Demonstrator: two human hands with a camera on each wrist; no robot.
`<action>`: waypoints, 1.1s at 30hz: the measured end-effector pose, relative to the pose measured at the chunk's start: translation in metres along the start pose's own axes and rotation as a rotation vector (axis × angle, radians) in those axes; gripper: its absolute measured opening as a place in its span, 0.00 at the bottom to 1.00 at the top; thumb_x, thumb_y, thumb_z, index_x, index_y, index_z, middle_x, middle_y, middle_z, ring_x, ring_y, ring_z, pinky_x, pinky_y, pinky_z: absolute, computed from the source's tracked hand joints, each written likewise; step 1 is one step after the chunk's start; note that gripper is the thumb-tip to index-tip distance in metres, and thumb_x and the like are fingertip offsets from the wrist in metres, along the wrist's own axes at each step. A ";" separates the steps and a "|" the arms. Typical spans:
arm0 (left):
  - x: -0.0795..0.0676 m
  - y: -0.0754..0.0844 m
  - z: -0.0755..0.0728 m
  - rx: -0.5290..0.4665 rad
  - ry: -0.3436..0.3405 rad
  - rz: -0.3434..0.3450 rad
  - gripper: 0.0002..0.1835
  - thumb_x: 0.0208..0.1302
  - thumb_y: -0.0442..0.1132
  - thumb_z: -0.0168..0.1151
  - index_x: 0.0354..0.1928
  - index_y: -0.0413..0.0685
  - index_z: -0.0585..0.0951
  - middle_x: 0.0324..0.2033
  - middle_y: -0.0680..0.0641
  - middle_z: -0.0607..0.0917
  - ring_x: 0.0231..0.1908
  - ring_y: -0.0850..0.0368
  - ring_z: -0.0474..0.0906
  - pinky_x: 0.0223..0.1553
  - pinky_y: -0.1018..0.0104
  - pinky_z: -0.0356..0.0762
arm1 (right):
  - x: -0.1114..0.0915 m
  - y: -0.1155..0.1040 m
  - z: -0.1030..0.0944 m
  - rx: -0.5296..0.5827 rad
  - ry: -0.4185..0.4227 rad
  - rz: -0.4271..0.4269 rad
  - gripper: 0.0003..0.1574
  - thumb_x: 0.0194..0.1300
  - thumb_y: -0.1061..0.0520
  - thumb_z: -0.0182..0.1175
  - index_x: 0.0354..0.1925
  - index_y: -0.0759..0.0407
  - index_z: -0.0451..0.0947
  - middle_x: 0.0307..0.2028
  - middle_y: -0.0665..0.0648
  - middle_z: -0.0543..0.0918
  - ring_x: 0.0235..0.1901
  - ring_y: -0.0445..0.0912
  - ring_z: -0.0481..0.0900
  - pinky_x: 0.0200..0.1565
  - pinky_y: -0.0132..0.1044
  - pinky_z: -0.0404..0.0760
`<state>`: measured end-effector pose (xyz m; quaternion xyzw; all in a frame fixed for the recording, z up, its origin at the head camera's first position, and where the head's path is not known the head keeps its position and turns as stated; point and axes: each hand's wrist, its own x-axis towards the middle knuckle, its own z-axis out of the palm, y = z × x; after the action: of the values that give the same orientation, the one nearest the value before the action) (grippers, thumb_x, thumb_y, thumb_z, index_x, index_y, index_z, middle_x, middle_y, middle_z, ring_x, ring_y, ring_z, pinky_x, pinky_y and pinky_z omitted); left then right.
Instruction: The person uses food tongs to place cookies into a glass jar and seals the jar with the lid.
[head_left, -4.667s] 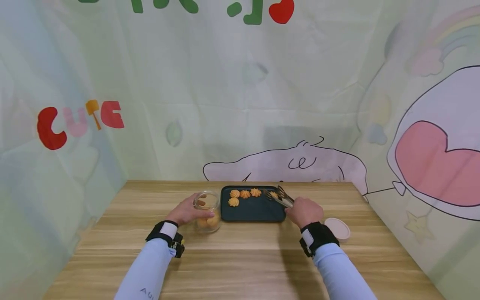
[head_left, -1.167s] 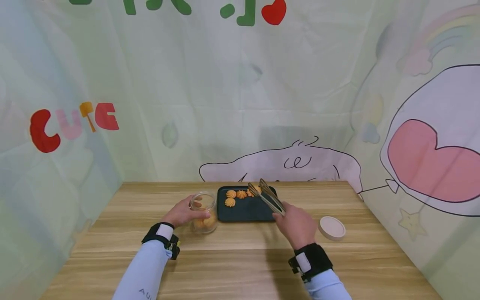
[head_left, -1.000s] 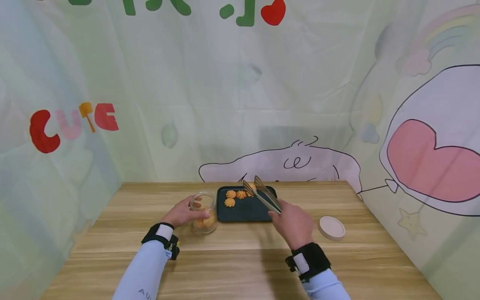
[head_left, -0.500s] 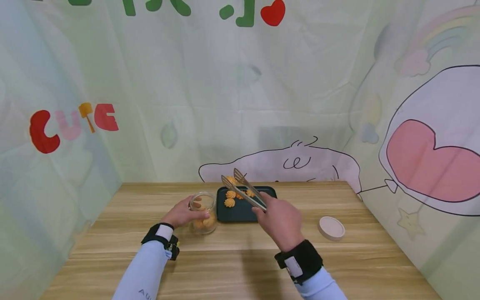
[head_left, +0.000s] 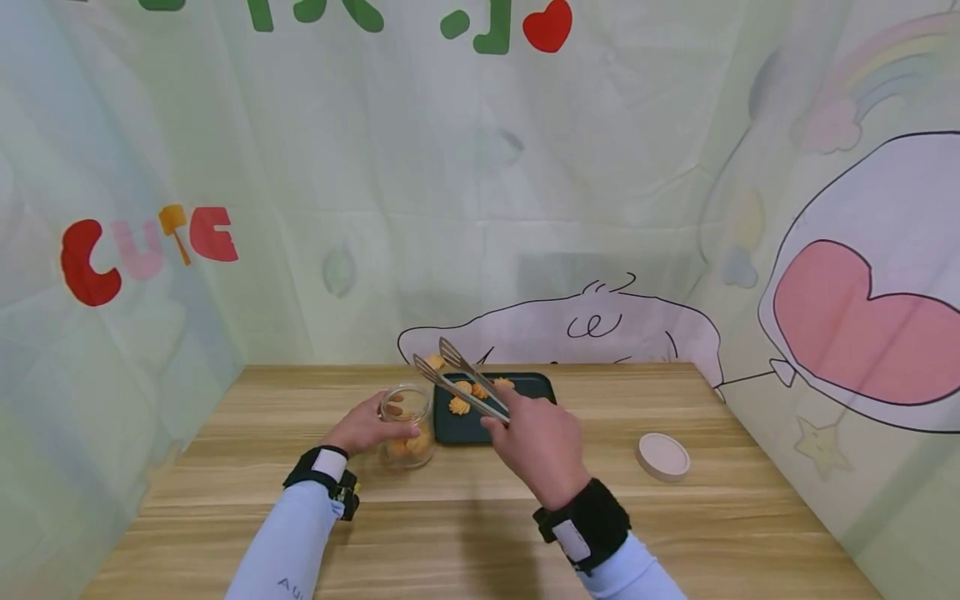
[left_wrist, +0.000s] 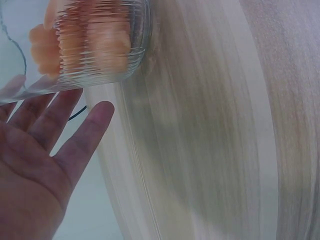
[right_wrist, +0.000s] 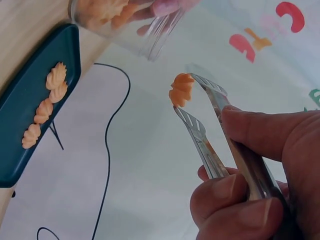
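Observation:
My left hand grips a lidless glass jar, thumb on the near side and fingers behind it. Several piped cookies lie inside the jar. In my right hand is a pair of metal tongs. Between the tong tips a single piped cookie is pinched, raised above the table near the tray's back left corner, behind and above the jar. A dark tray stands right of the jar, with several cookies on it, partly covered by the tongs in the head view.
A pale round lid lies on the wooden table to the right of the tray. A printed cloth backdrop rises behind the table's far edge and along both sides.
My right hand has lifted a cookie off the tray with the tongs and carried it left toward the jar. The left hand and jar have stayed in place.

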<state>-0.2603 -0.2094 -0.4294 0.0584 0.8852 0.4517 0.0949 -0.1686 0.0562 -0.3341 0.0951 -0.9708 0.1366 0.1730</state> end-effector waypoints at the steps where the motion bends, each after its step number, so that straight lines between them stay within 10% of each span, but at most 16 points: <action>1: 0.000 0.000 0.000 0.001 0.002 -0.003 0.41 0.55 0.55 0.72 0.68 0.48 0.68 0.62 0.37 0.77 0.63 0.37 0.72 0.60 0.40 0.70 | 0.000 -0.002 0.000 -0.002 -0.005 -0.005 0.30 0.60 0.41 0.68 0.59 0.48 0.79 0.10 0.48 0.66 0.11 0.42 0.62 0.13 0.33 0.55; 33: -0.002 0.002 0.000 -0.001 0.009 -0.011 0.43 0.55 0.55 0.71 0.70 0.49 0.66 0.63 0.36 0.76 0.64 0.36 0.70 0.63 0.40 0.68 | -0.001 -0.012 0.007 -0.011 -0.048 -0.021 0.33 0.61 0.38 0.65 0.61 0.47 0.77 0.11 0.47 0.60 0.11 0.42 0.58 0.14 0.32 0.52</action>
<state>-0.2579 -0.2090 -0.4273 0.0515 0.8858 0.4518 0.0932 -0.1672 0.0426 -0.3373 0.1074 -0.9743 0.1271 0.1517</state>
